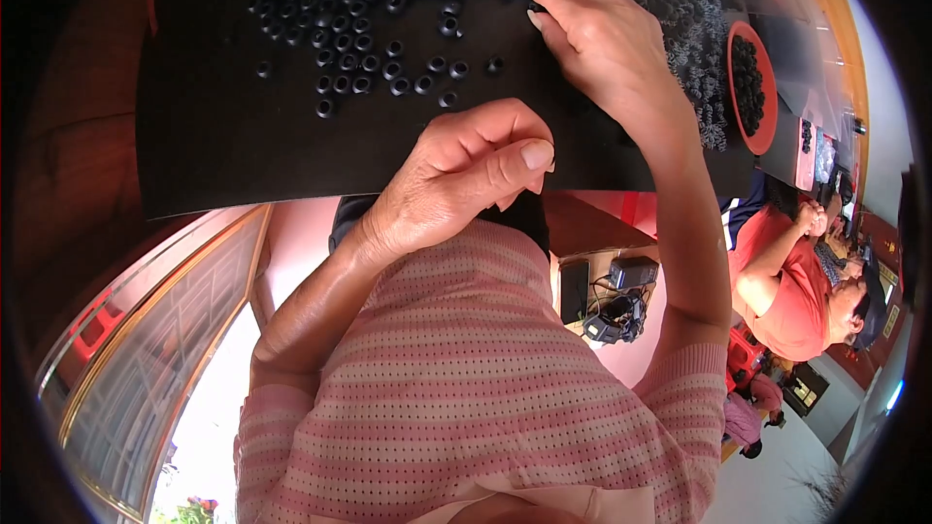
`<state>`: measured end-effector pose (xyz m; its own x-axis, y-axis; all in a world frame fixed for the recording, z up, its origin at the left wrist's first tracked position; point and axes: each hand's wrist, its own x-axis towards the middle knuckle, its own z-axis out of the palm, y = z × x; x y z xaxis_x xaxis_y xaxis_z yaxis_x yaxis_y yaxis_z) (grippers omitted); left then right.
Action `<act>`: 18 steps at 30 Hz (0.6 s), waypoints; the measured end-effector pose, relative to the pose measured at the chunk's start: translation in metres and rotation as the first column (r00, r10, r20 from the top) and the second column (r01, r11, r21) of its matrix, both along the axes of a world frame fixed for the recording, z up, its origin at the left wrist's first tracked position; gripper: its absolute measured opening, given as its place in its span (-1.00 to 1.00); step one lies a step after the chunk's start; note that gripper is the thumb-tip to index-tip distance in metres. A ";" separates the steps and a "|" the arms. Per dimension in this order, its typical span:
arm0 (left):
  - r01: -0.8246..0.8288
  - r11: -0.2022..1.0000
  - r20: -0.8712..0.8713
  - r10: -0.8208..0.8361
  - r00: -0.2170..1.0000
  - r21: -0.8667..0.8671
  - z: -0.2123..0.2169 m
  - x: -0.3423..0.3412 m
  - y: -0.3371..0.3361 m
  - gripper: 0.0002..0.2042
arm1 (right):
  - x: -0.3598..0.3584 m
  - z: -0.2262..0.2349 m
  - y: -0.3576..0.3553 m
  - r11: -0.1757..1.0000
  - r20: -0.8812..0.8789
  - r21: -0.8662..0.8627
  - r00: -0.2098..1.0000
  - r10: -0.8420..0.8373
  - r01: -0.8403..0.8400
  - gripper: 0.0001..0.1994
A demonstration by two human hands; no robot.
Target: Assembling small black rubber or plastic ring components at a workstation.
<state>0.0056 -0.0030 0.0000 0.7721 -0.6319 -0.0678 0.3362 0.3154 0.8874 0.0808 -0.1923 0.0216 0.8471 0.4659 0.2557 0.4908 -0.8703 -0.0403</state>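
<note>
Many small black round pieces with a hole in each lie loose across the far part of the dark tabletop. My left hand is curled above the near edge, thumb pressed against the bent fingers; whatever it may hold is hidden. Farther away and to the right, my right hand reaches to the edge of the black pieces. Its thumb and fingertips are pinched together there, with something dark at the tips too small to name. Beside that hand spreads a heap of small greyish branched pieces.
An orange-red bowl of dark pieces stands at the table's right. Below the table edge is a wooden box or cabinet with black devices and cables. On the right sits another person in an orange-red shirt, with others beyond.
</note>
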 end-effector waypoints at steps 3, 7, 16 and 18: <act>-0.004 1.000 0.002 0.004 1.000 -0.013 0.000 0.000 0.000 -0.78 | -0.002 -0.002 0.002 1.000 0.018 -0.008 1.000 0.025 -0.025 -0.90; -0.037 0.998 0.003 0.037 0.999 -0.048 -0.003 -0.001 -0.001 -0.77 | -0.007 0.001 0.006 0.989 -0.008 0.134 0.998 0.061 -0.059 -0.87; -0.093 0.975 -0.178 0.057 0.982 -0.201 -0.003 0.002 -0.001 -0.69 | -0.026 0.006 0.002 0.829 -0.063 0.534 0.970 0.233 -0.165 -0.70; -0.102 0.974 -0.185 0.064 0.981 -0.204 -0.004 0.003 -0.002 -0.68 | -0.035 0.006 0.001 0.807 -0.100 0.578 0.971 0.217 -0.120 -0.72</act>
